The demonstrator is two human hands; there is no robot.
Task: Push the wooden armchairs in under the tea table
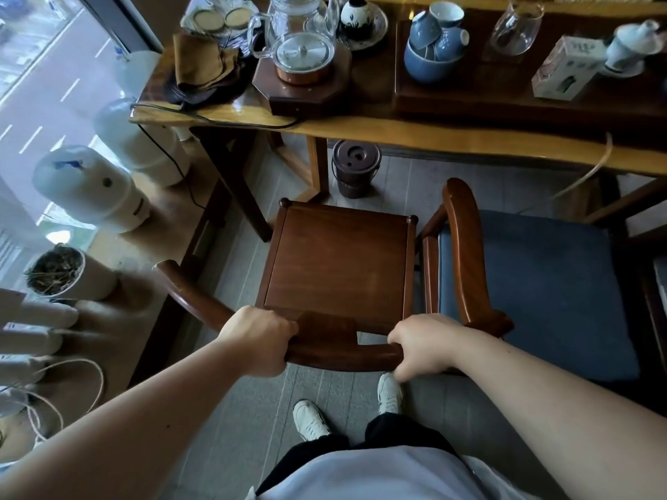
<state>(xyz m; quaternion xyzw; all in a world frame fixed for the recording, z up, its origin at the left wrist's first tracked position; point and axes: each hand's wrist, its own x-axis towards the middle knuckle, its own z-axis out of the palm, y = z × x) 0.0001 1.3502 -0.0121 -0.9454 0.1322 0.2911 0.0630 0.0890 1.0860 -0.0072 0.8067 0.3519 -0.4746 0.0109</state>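
A dark wooden armchair (339, 261) with a bare square seat stands in front of me, its front edge close to the tea table (433, 138). My left hand (258, 341) grips the curved back rail left of the centre splat. On the same rail, to the right, my right hand (420, 346) is clamped. A second armchair with a blue cushion (541, 283) stands right beside it, its curved arm (465, 254) almost touching the first chair.
A dark lidded bucket (355, 167) sits on the floor under the table, ahead of the chair. The table holds a glass kettle (301, 48), blue cups (433, 41) and a box. White jars and a potted plant (57, 272) line the window ledge at left.
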